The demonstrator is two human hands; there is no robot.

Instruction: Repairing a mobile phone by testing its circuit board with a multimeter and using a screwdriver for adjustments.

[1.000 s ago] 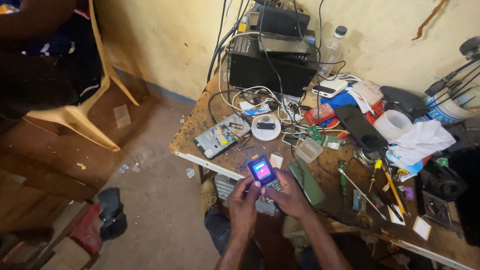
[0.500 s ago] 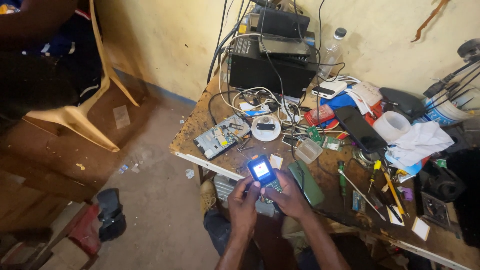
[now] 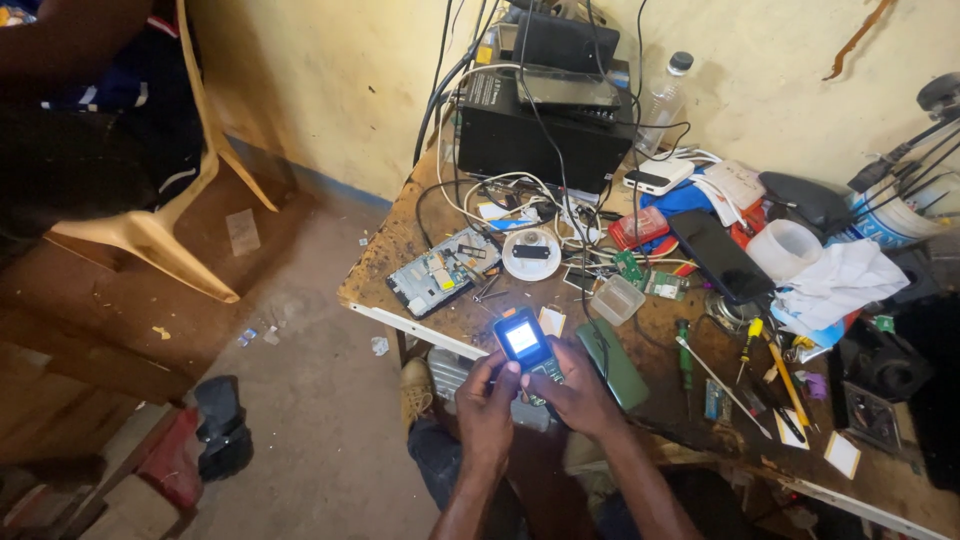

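Small blue keypad phone with lit screen (image 3: 526, 345) gripped by left hand (image 3: 487, 405) and right hand (image 3: 575, 392), over cluttered wooden workbench (image 3: 400, 250).

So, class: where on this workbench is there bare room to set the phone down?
Bare wood shows on the workbench at its near-left corner, between the circuit board and the table edge, and in a small strip between the green case and the screwdrivers. The middle and right, around the cables and white cloth, are crowded.
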